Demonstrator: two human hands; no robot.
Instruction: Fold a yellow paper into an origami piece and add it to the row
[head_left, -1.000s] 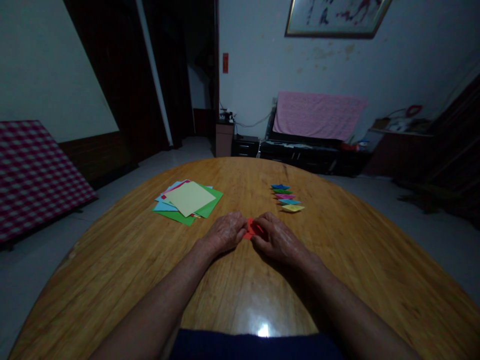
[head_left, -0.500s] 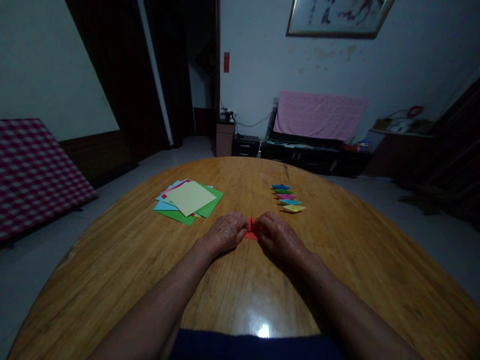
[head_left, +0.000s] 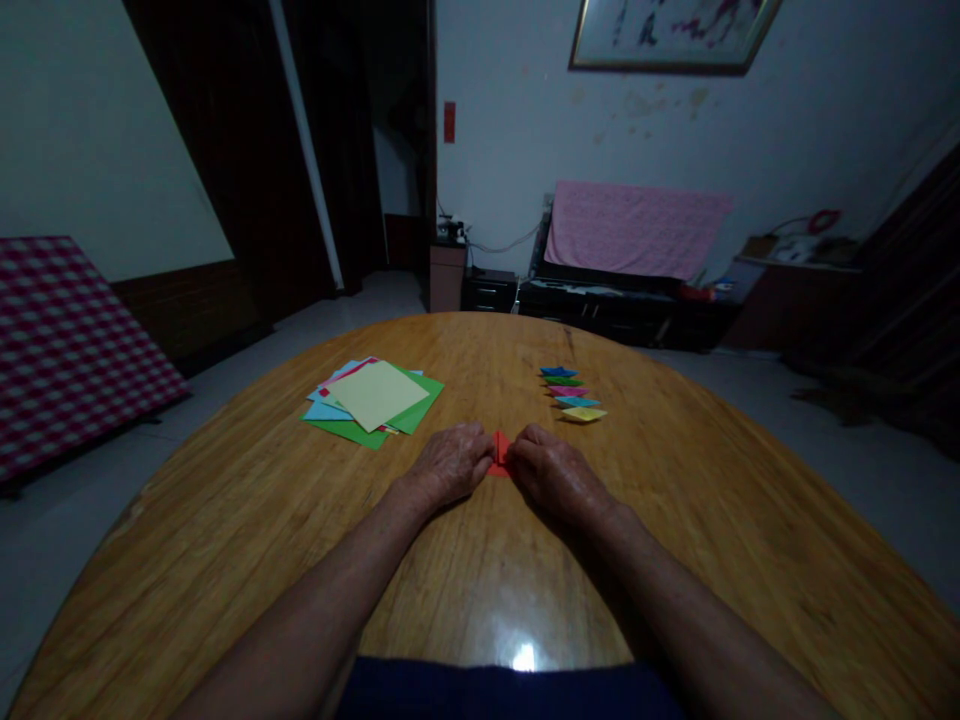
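Note:
A small piece of folded red paper stands on the wooden table, with a narrow ridge sticking up between my hands. My left hand and my right hand press in on it from either side, and their fingers hide much of it. To the left of my left hand lies a loose stack of coloured paper sheets, pale yellow on top and green beneath. Several small folded paper pieces in different colours sit in a short row beyond my right hand.
The round wooden table's far edge curves away in front of me. A red-and-white checked board leans at the left. Beyond the table stand a low black cabinet and a pink cloth.
The red paper has drawn up into a narrower upright ridge between my hands. My right hand has shifted slightly to the right of the paper.

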